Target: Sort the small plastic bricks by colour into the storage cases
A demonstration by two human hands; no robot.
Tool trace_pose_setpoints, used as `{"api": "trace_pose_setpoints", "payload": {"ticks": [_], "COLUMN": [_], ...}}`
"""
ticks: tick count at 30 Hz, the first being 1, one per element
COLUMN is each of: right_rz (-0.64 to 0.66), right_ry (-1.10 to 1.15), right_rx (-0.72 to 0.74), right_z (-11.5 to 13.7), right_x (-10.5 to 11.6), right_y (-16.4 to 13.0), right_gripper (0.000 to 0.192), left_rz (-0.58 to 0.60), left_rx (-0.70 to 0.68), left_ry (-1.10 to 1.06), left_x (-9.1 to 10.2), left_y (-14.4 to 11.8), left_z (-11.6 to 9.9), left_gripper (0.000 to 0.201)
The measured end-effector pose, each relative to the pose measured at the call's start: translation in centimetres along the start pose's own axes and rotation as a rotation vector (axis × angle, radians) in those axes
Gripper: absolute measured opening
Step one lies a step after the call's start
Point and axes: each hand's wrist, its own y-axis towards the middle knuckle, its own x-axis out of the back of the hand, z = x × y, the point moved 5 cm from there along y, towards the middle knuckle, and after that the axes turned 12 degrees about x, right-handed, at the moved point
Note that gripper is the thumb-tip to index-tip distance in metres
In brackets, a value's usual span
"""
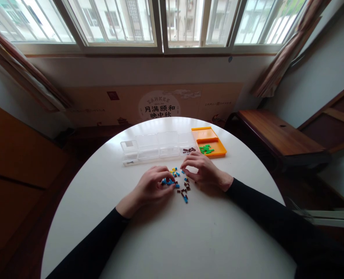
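**Left hand (153, 184) and right hand (202, 168) above loose bricks on a round table**

The bare table (166, 240) spreads nearest, below both hands. Between the hands, and slightly nearer than their fingertips, lies a blue brick (185, 200) at the end of a scatter of brown bricks (188, 188). The left hand is half closed, its fingers curved over a cluster of blue bricks (168, 181); whether it grips any cannot be told. The right hand forms a loose ring, thumb and forefinger almost meeting at a small blue piece (183, 171); a firm hold cannot be confirmed. Yellow bricks (173, 169) lie just beyond the left fingertips. Beyond both hands stands a clear box (147, 153), lids raised, with dark pieces (189, 150) in its right-hand compartment. Beyond the right hand, an orange box (222, 150) holds green bricks (207, 148). Farther off are a poster (102, 99) and a window (119, 49).
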Motion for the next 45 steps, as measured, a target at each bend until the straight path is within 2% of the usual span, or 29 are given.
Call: {"api": "trace_pose_setpoints", "payload": {"ticks": [4,8,13,20,27,30,38,45], "right_rz": [0.065,0.049,0.024,0.037,0.041,0.054,0.085,0.036], "right_ry": [0.051,0.052,0.054,0.054,0.079,0.059,-0.017,-0.033], "right_rx": [0.048,0.025,0.029,0.035,0.075,0.106,0.158,0.141], "right_z": [0.6,0.4,0.3,0.4,1.1,1.5,1.9,1.9], "right_x": [-0.5,-0.4,-0.3,-0.2,-0.2,-0.6,-1.4,-1.1], "right_y": [0.0,-0.2,-0.2,0.0,0.1,0.3,0.2,0.5], "right_gripper": [0.008,0.009,0.01,0.009,0.004,0.01,0.008,0.007], "left_rz": [0.057,0.052,0.03,0.013,-0.07,-0.083,-0.088,-0.144], "left_rx": [-0.049,-0.09,-0.115,-0.146,-0.08,-0.06,-0.052,-0.077], "left_ry": [0.036,0.084,0.099,0.115,0.054,0.02,0.036,0.019], "left_x": [0.0,-0.3,-0.7,-1.0,-0.4,-0.3,-0.5,-0.1], "left_y": [-0.1,-0.2,-0.3,-0.3,0.0,0.0,0.0,0.1], "left_z": [-0.4,-0.3,0.0,0.8,0.9,1.0,0.9,0.4], "left_gripper": [0.002,0.009,0.004,0.006,0.012,0.012,0.012,0.009]}}
